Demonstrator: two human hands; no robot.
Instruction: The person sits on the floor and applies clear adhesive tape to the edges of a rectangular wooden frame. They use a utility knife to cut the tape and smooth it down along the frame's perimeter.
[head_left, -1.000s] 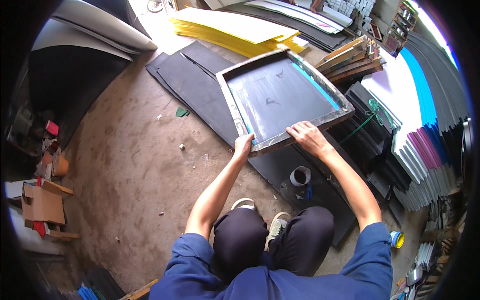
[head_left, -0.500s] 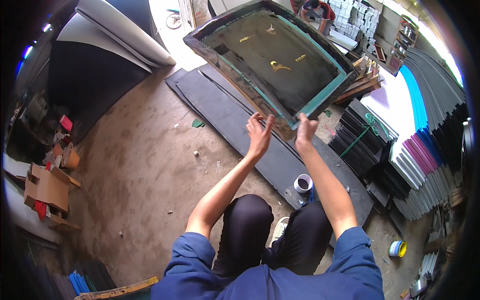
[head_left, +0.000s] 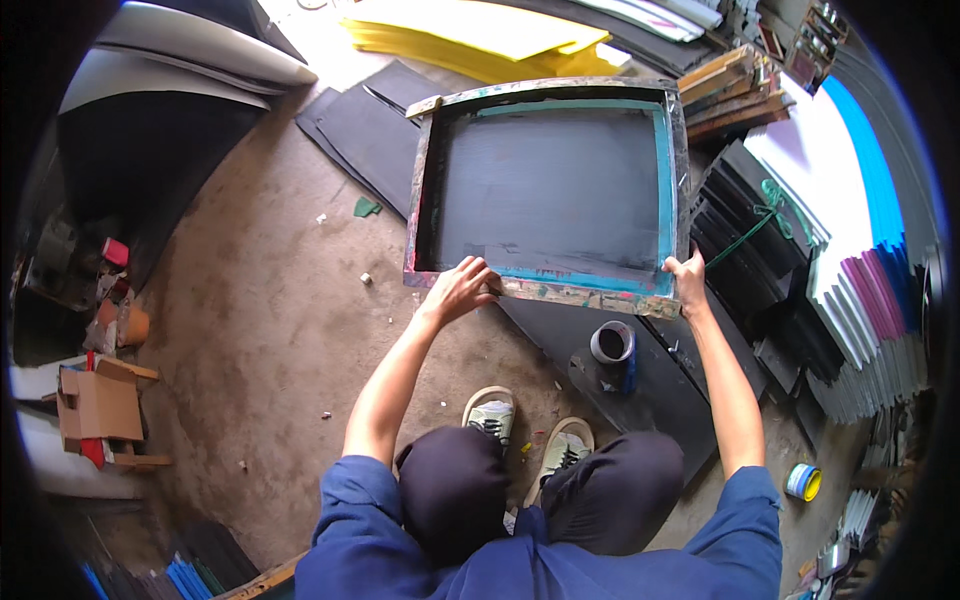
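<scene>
**Two hands on a big printing frame**

A small round pot point(head_left: 612, 342) stands on a black sheet point(head_left: 640, 385) just past the person's shoes point(head_left: 525, 435). It looks dark inside, maybe ink, but it is hard to tell.

The printing frame point(head_left: 548, 290) lies flat on the floor on black sheets. Its wooden edge has paint marks, and its screen is grey with blue tape along the sides.

The left hand point(head_left: 460, 288) holds the near edge of the frame, with its fingers curled over the wood. The right hand point(head_left: 688, 278) grips the near right corner, fingers closed on it.

Stacks of black, white, blue and purple sheets point(head_left: 835, 260) crowd the right side. Yellow sheets point(head_left: 480, 30) lie behind the frame. A roll of tape point(head_left: 802, 482) lies near the right knee. A cardboard box point(head_left: 98, 405) sits far left.
</scene>
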